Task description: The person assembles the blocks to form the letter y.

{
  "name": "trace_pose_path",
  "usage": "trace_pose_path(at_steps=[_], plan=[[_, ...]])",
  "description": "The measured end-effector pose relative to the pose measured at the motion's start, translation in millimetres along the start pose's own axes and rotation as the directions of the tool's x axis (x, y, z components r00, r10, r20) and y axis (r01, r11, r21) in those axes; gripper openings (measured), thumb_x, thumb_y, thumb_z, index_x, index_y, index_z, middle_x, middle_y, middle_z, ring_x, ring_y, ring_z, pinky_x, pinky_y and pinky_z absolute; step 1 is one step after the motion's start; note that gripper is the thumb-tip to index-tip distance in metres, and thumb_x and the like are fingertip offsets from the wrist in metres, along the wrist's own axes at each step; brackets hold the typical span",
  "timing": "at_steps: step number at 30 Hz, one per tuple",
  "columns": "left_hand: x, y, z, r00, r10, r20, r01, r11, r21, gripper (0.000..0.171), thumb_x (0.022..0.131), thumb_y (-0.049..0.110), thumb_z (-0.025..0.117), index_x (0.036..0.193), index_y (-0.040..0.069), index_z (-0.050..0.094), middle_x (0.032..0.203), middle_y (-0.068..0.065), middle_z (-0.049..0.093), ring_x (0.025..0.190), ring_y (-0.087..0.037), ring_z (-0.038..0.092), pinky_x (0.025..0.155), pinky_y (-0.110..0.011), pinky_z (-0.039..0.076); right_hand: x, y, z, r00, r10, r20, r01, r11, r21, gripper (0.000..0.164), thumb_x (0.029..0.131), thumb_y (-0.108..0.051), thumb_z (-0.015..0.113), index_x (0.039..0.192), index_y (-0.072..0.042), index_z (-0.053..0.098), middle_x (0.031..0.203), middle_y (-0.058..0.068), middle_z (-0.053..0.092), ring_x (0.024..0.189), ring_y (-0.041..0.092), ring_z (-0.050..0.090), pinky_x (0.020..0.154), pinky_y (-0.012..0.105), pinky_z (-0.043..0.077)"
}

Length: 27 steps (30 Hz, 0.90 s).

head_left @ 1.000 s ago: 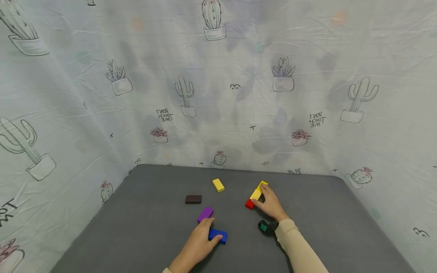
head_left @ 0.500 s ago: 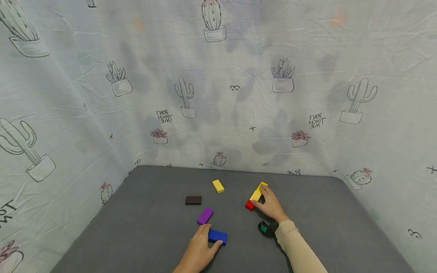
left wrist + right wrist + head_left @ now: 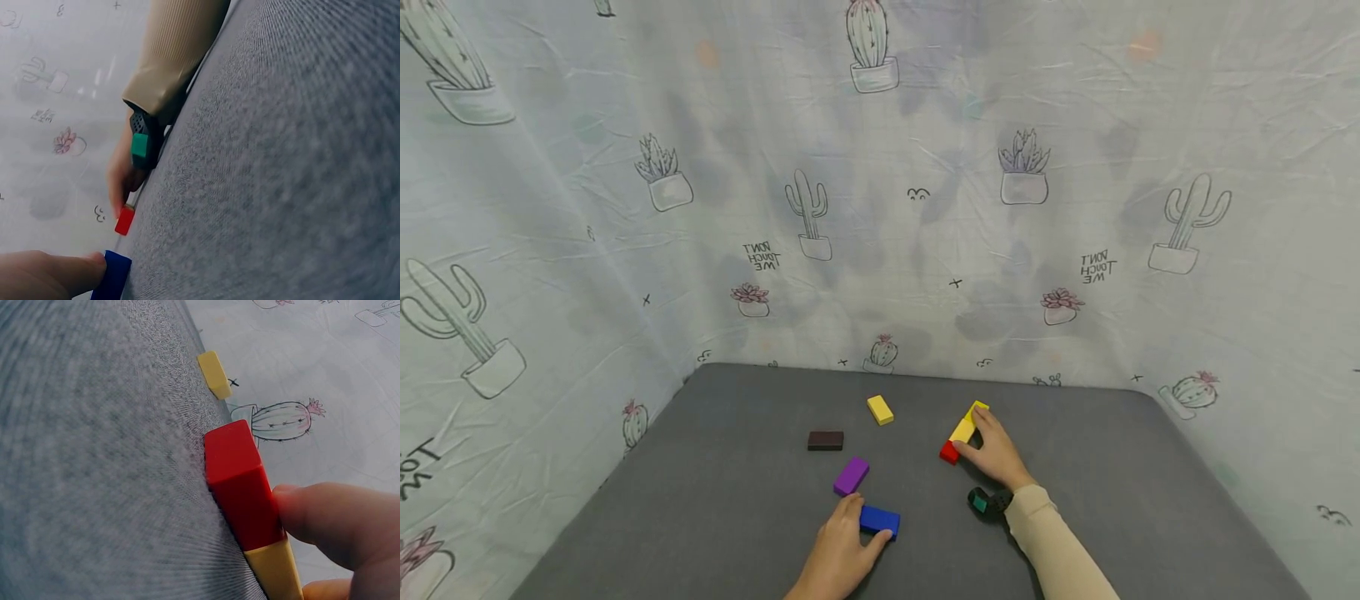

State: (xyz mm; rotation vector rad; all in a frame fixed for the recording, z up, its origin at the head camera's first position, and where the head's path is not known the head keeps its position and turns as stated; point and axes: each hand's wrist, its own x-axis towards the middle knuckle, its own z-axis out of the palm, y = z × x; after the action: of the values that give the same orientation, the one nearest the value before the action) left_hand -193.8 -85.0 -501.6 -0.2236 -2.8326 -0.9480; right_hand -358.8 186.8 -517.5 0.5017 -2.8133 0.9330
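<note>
My left hand (image 3: 841, 546) is at the front of the table around a blue block (image 3: 880, 521), thumb at its right end and fingers at its left end. The left wrist view shows the thumb pressed against the blue block (image 3: 112, 275). Farther right, my right hand (image 3: 996, 450) grips a row of blocks that lie end to end: a red block (image 3: 949, 452), a pale yellow block (image 3: 962, 429) and a brighter yellow block (image 3: 978, 407). Its thumb touches the red block (image 3: 240, 481) in the right wrist view. A purple block (image 3: 852, 476) lies just beyond the left fingers.
A dark brown block (image 3: 825, 441) lies left of centre, and a single yellow block (image 3: 880, 409) lies farther back. The grey table (image 3: 737, 517) ends at a pale curtain (image 3: 910, 250) printed with cacti. A black band with a green patch (image 3: 988, 503) is at the right wrist.
My left hand's fingers have drawn back from beside the purple block to the blue block's left end. The blocks and my right hand stay in place.
</note>
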Motion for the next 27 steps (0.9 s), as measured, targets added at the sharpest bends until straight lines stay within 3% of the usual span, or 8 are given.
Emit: trace_pose_path(at_steps=[4,14,20,27], plan=[[1.1,2.4,-0.2,0.998,-0.033,0.046,0.033,0.999,0.006,0.069,0.080,0.040,0.073,0.120,-0.014,0.055,0.125,-0.029,0.052,0.107,-0.043,0.058,0.085,-0.055,0.049,0.7,0.1,0.5,1.000,-0.002,0.000,0.002,1.000,-0.002,0.081,0.088,-0.043,0.062,0.143,0.009,0.033,0.151,0.025,0.028,0.138,0.044,0.027,0.110,0.057,0.026],[1.9,6.8,4.5,0.997,-0.048,0.063,0.043,0.996,0.081,0.085,0.076,0.054,0.072,0.124,-0.013,0.052,0.127,-0.025,0.050,0.099,-0.037,0.062,0.079,-0.051,0.052,0.7,2.7,1.5,1.000,-0.003,0.000,0.003,1.000,-0.009,0.081,0.089,-0.044,0.062,0.143,0.009,0.033,0.150,0.025,0.029,0.138,0.044,0.027,0.110,0.057,0.026],[2.2,8.7,5.4,0.997,-0.057,0.050,0.052,0.995,0.090,0.082,0.076,0.050,0.074,0.125,-0.012,0.051,0.128,-0.024,0.050,0.096,-0.035,0.063,0.077,-0.050,0.053,1.3,2.3,1.0,1.000,-0.001,-0.002,0.001,1.000,-0.014,0.081,0.089,-0.044,0.062,0.143,0.008,0.033,0.150,0.025,0.029,0.138,0.043,0.027,0.111,0.057,0.026],[1.4,5.8,5.1,0.997,-0.064,0.053,0.062,0.997,0.041,0.080,0.075,0.047,0.075,0.124,-0.012,0.051,0.127,-0.025,0.050,0.095,-0.036,0.063,0.076,-0.051,0.053,0.5,1.2,2.0,1.000,0.006,0.006,-0.006,1.000,-0.009,0.081,0.088,-0.044,0.062,0.143,0.008,0.033,0.150,0.025,0.029,0.138,0.043,0.026,0.111,0.057,0.025]])
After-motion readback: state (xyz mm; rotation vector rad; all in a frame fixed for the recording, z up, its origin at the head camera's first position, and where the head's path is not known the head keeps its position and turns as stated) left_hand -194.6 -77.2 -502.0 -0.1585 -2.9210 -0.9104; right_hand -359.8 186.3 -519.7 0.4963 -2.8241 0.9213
